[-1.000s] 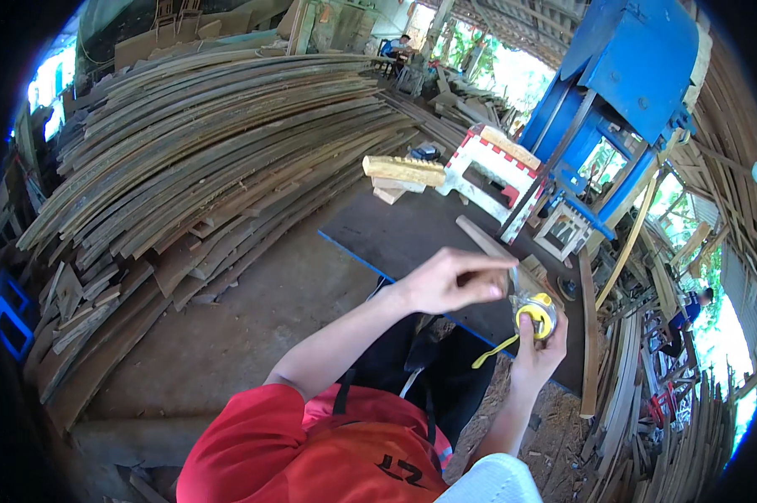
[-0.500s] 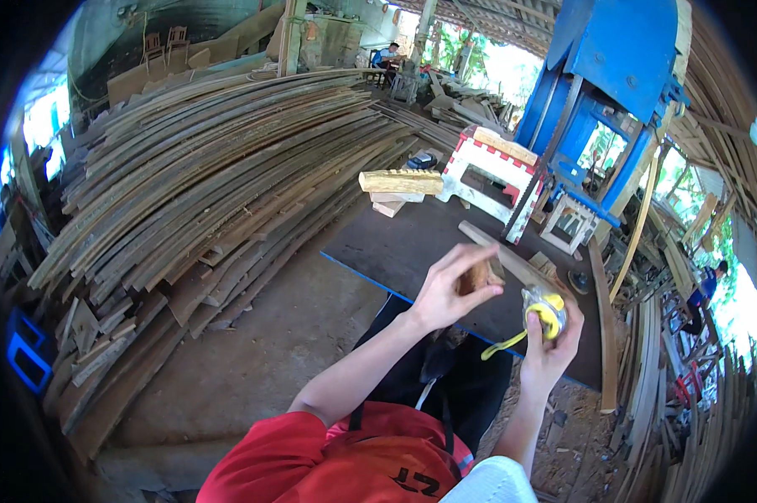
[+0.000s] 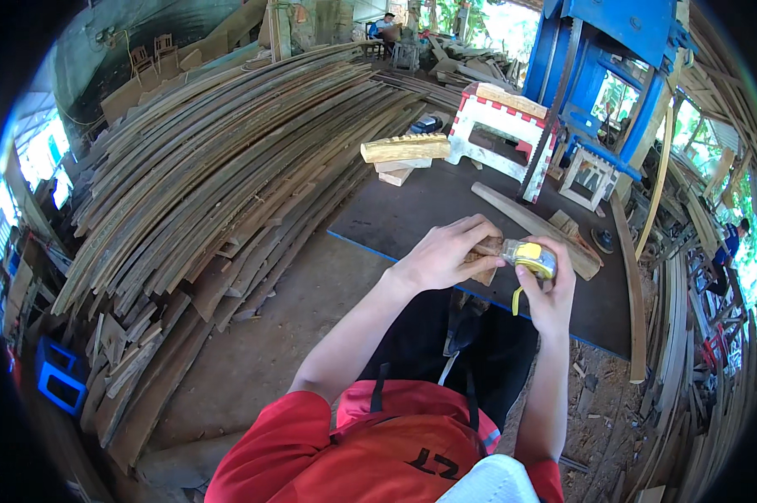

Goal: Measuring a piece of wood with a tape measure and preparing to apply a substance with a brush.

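My left hand (image 3: 445, 256) is closed on a small brown wooden piece (image 3: 479, 270), just above the near part of a dark work board (image 3: 378, 218). My right hand (image 3: 553, 293) grips a yellow and grey tape measure (image 3: 529, 256) with a yellow strap hanging down. The tape's end touches or nearly touches the wooden piece by my left fingertips; I cannot make out exactly which. On the board behind my hands are a long wooden bar (image 3: 512, 214) and a smaller block (image 3: 565, 224).
A blue band saw (image 3: 613, 33) stands behind the board, beside a white-and-red stool (image 3: 487, 151) and stacked wood pieces (image 3: 403, 149). Long planks (image 3: 185, 168) fill the left, near a blue frame (image 3: 59, 377). Other people are at the back (image 3: 387, 32) and far right (image 3: 733, 243).
My right hand has raised the tape measure, turned it and brought it against my left hand. A wooden piece now shows in my left fingers. The view has shifted slightly.
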### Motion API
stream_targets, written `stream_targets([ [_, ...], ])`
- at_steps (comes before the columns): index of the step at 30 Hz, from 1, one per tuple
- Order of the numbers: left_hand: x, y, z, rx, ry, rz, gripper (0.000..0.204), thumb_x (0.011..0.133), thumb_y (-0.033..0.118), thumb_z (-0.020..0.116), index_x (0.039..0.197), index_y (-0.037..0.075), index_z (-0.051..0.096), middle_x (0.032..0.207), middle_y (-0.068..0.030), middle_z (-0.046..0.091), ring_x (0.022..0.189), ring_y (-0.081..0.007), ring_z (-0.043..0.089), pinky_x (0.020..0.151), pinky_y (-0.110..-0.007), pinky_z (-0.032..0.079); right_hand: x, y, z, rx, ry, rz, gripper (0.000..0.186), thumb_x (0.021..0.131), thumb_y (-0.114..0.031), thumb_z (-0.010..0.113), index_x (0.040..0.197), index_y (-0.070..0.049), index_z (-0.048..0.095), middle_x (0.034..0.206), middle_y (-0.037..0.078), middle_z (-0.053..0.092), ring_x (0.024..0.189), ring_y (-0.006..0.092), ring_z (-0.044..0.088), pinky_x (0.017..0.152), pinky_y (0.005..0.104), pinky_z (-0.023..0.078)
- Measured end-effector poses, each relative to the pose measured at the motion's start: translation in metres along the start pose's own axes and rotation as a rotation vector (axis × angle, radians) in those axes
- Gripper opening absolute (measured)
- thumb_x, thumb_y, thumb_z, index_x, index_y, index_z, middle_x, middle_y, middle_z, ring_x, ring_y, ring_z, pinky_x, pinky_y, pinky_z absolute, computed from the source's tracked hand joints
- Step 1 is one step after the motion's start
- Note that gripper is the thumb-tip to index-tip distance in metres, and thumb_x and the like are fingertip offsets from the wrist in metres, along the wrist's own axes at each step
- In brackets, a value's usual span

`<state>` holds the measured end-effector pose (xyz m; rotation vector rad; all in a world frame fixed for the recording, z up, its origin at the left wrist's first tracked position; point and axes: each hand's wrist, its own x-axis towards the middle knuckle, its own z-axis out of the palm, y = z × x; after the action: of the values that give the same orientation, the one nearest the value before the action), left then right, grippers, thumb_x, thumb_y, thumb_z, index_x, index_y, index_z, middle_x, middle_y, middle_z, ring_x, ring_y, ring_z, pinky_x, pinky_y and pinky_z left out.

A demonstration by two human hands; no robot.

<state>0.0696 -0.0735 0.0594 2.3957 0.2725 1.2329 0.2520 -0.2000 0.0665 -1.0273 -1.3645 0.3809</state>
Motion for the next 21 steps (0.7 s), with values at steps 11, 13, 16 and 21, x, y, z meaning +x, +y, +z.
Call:
stream_targets([
  [11,-0.001,0.015,0.006,0.137,-0.011,0.048,0.039,0.087,0.030,0.081,0.109,0.005,0.063,0.098,-0.0110,0.064,0.092,-0.0348,0.069,0.076,-0.044,0.056,0.012,-0.014,-0.013,-0.286,-0.092,-0.097,0.037,0.085,-0.013,0.086,0.112,-0.003,0.063,0.096,0.006,0.071,0.089,0.0118,0.069,0.080,0.0292,0.055],
  [13,-0.002,0.017,0.008,0.172,-0.020,0.061,0.038,0.087,0.031,0.081,0.109,0.005,0.063,0.098,-0.0104,0.065,0.092,-0.0342,0.069,0.076,-0.044,0.056,0.010,-0.016,-0.013,-0.294,-0.094,-0.107,0.035,0.085,-0.013,0.086,0.110,-0.003,0.063,0.093,0.007,0.071,0.086,0.0119,0.070,0.077,0.0289,0.056],
  [16,0.001,0.019,0.008,0.235,-0.022,0.076,0.037,0.087,0.031,0.081,0.108,0.006,0.063,0.099,-0.0091,0.066,0.093,-0.0329,0.069,0.076,-0.044,0.056,0.009,-0.015,-0.014,-0.296,-0.077,-0.093,0.034,0.085,-0.012,0.085,0.108,-0.003,0.063,0.092,0.007,0.072,0.085,0.0121,0.070,0.076,0.0289,0.056],
  [21,0.004,0.017,0.011,0.274,-0.007,0.059,0.036,0.088,0.038,0.078,0.104,0.009,0.064,0.099,-0.0035,0.067,0.092,-0.0289,0.068,0.076,-0.043,0.058,0.008,-0.001,-0.020,-0.293,-0.014,-0.065,0.033,0.085,-0.011,0.085,0.108,-0.001,0.062,0.093,0.007,0.072,0.086,0.0112,0.069,0.078,0.0280,0.056],
])
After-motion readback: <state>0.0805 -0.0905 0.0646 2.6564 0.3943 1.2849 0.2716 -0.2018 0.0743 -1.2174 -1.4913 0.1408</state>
